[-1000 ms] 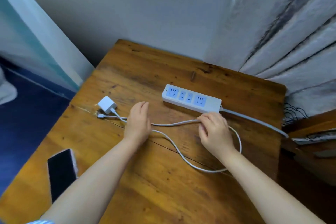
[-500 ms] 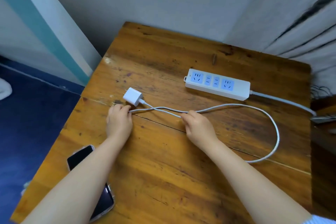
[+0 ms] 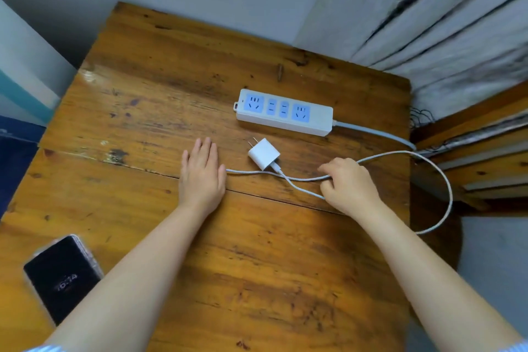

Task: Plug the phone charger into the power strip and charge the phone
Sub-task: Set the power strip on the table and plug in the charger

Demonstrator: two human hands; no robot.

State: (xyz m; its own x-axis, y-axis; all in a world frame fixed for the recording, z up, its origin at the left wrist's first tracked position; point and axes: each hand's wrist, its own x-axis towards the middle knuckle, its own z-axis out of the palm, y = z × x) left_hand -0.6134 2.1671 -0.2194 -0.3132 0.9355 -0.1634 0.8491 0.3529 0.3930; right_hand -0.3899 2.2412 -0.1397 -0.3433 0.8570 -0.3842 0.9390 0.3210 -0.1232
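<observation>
A white power strip [image 3: 285, 113] with blue sockets lies on the wooden table [image 3: 171, 80], all sockets free. Just in front of it the white charger plug [image 3: 263, 154] lies on its side, prongs pointing up-left. Its white cable [image 3: 445, 188] crosses itself and loops off the table's right edge. My right hand [image 3: 348, 186] is closed on the cable to the right of the plug. My left hand [image 3: 201, 174] lies flat, fingers together, over the cable's free end left of the plug. The phone [image 3: 61, 277] lies at the front left, screen lit.
The strip's grey cord [image 3: 374, 131] runs off the right edge. A grey wall stands behind the table, a pale curtain [image 3: 443, 23] hangs at the back right, and wooden furniture [image 3: 485, 151] stands to the right. Blue floor [image 3: 14, 157] lies to the left.
The charger plug has been pulled right, from the table's left side to just in front of the strip. My right hand moved right along the cable. My left hand flattened on the table.
</observation>
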